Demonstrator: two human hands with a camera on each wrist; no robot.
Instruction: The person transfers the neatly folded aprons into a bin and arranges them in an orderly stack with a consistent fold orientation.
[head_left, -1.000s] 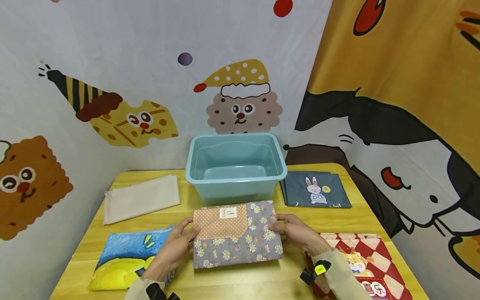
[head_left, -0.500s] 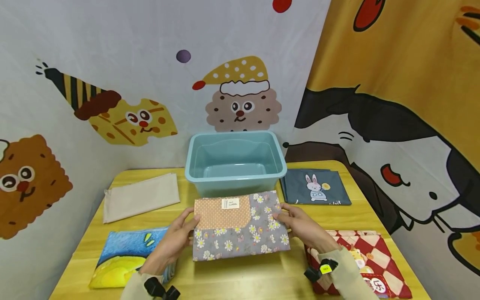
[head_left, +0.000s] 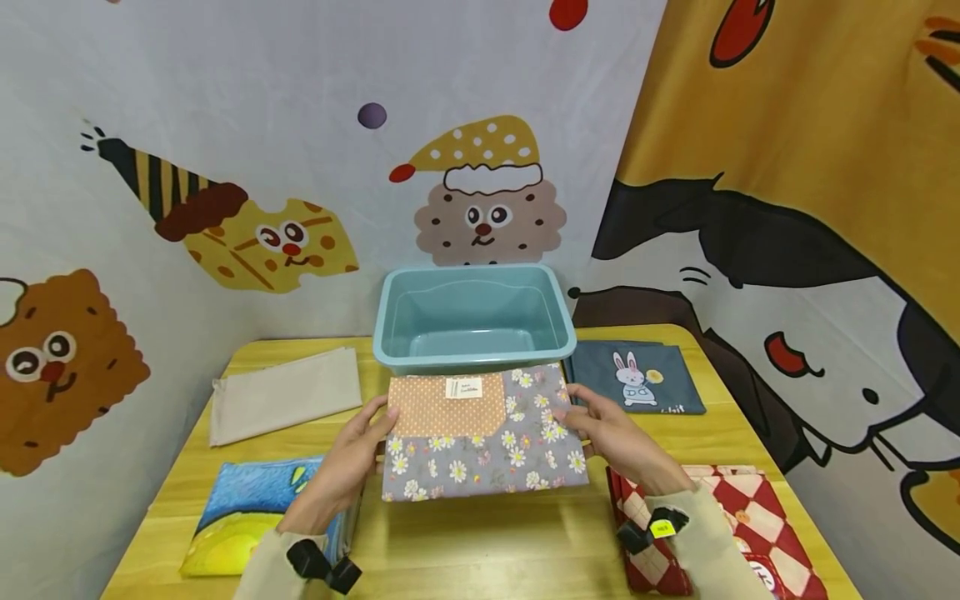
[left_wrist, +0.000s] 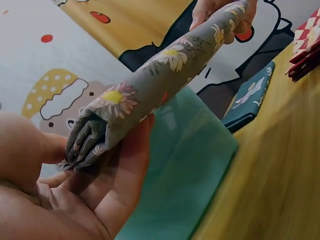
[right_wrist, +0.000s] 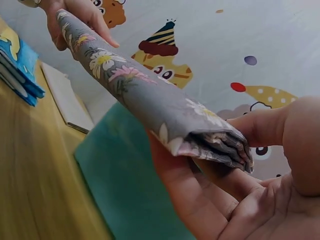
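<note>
Both hands hold up a folded grey cloth printed with daisies, its orange polka-dot patch and white label facing up. On its left end, the left hand pinches the edge, thumb on top and fingers beneath. At the opposite end the right hand grips it the same way. In the left wrist view the layered folds of the daisy cloth show at the held end. Similar stacked layers of the cloth appear in the right wrist view. It is raised over the table, its far edge overlapping the basin's front.
A light blue plastic basin stands at the table's back. Around it on the wooden table lie a folded beige cloth, a blue-yellow one, a dark rabbit-print one and a red checked one.
Both hands have lifted the folded daisy cloth up and forward toward the basin, so it now hides the basin's front wall. The grip at both ends stays the same.
</note>
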